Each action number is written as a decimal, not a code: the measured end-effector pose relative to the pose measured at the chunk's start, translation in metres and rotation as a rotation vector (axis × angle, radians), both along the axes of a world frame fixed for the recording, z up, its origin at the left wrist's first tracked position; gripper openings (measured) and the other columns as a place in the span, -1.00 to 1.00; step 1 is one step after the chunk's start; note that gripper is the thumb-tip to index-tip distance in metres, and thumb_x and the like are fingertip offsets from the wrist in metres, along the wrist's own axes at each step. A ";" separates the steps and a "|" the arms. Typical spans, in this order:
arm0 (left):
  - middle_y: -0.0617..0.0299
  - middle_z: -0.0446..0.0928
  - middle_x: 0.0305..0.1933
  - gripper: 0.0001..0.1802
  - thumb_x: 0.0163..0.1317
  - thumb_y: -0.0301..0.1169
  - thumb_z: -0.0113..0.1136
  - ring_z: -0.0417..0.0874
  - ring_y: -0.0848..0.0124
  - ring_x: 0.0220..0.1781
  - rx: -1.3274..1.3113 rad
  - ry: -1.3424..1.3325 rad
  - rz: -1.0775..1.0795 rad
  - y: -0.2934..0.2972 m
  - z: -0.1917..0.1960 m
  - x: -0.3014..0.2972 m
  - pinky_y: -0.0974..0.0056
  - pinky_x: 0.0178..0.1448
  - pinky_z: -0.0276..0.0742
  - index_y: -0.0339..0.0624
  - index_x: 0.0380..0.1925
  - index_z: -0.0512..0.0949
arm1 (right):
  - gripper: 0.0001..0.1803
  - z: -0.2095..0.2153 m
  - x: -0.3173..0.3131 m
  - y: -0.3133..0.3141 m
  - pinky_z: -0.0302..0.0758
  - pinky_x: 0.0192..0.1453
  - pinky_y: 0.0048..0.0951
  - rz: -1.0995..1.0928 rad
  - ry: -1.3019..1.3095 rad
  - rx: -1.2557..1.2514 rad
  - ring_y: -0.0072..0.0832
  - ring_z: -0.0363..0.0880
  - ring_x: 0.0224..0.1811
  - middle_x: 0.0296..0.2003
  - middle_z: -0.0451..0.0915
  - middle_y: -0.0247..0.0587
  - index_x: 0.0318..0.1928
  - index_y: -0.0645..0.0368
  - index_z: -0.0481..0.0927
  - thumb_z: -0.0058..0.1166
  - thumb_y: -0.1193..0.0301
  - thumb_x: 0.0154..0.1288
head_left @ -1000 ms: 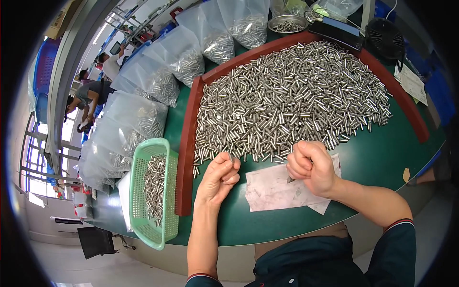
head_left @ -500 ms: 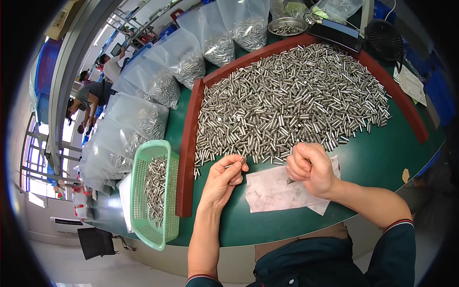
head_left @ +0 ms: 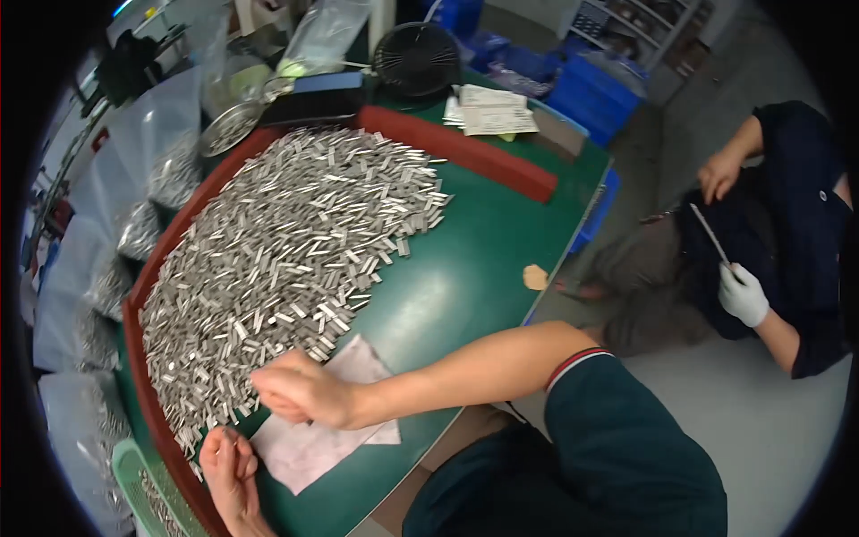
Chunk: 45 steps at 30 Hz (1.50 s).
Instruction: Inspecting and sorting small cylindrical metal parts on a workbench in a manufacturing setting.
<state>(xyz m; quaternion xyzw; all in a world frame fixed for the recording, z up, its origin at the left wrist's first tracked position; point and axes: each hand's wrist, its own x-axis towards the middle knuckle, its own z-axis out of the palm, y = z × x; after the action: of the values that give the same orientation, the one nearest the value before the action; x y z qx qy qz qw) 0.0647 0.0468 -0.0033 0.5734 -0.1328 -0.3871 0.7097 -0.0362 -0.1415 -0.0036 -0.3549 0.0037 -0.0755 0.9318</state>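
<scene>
Many short silvery metal pins [head_left: 295, 224] lie in a broad pile on the green table, inside a dark red wooden border. At the pile's near edge my left hand [head_left: 229, 467] is closed, its fingertips pinched on what looks like a small metal pin. My right hand [head_left: 302, 391] makes a fist just right of it, over a stained pale cloth [head_left: 313, 458]. Whatever that fist holds is hidden by the fingers.
Clear plastic bags of pins [head_left: 76, 336] line the left side, beside a light green basket [head_left: 134, 465]. A metal bowl [head_left: 231, 128], black fan [head_left: 416, 63] and papers [head_left: 492, 112] stand at the back. On the right, another person [head_left: 769, 242] wears a white glove and holds a thin rod.
The view has swung to the right, bringing the other person into sight. Both my hands stay closed near the cloth, now lower left in the picture.
</scene>
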 end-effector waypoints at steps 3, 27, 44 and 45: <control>0.46 0.15 -0.70 -0.86 0.15 -0.38 0.04 0.06 0.72 -0.72 0.062 -0.114 -0.054 -0.008 0.002 -0.009 0.59 -0.66 -0.06 -0.18 -0.45 0.33 | -0.58 -0.002 0.002 -0.002 -0.08 -0.75 -0.63 -0.004 -0.027 0.029 -0.74 -0.07 -0.82 -0.85 0.05 -0.53 -0.77 0.05 0.09 -0.27 0.33 0.25; 0.17 0.35 -0.78 -0.95 -0.08 -0.55 0.18 0.35 0.43 -0.78 0.536 -0.996 -0.125 -0.043 0.010 -0.066 0.36 -0.65 0.27 -0.28 -0.55 0.53 | -0.55 0.014 -0.015 -0.009 -0.08 -0.67 -0.56 0.026 -0.015 0.008 -0.64 -0.08 -0.78 -0.85 0.02 -0.45 -0.81 0.08 0.06 -0.32 0.32 0.23; 0.18 0.34 -0.79 -0.95 -0.08 -0.54 0.19 0.33 0.44 -0.79 0.541 -0.999 -0.128 -0.041 0.010 -0.065 0.36 -0.66 0.25 -0.27 -0.55 0.53 | -0.55 0.009 -0.013 -0.007 -0.08 -0.66 -0.56 0.046 -0.020 0.006 -0.64 -0.09 -0.78 -0.85 0.03 -0.44 -0.81 0.07 0.06 -0.33 0.32 0.24; 0.18 0.34 -0.79 -0.95 -0.08 -0.54 0.19 0.33 0.45 -0.78 0.535 -0.993 -0.125 -0.043 0.009 -0.065 0.37 -0.66 0.25 -0.27 -0.55 0.54 | -0.55 0.009 -0.013 -0.007 -0.08 -0.66 -0.56 0.042 -0.019 0.003 -0.64 -0.09 -0.78 -0.85 0.03 -0.44 -0.81 0.07 0.06 -0.33 0.32 0.24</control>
<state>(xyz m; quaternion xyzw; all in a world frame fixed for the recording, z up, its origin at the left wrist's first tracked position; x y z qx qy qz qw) -0.0004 0.0042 0.0060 0.8376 -0.3816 -0.1321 0.3678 -0.0495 -0.1487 0.0050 -0.3529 -0.0125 -0.0594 0.9337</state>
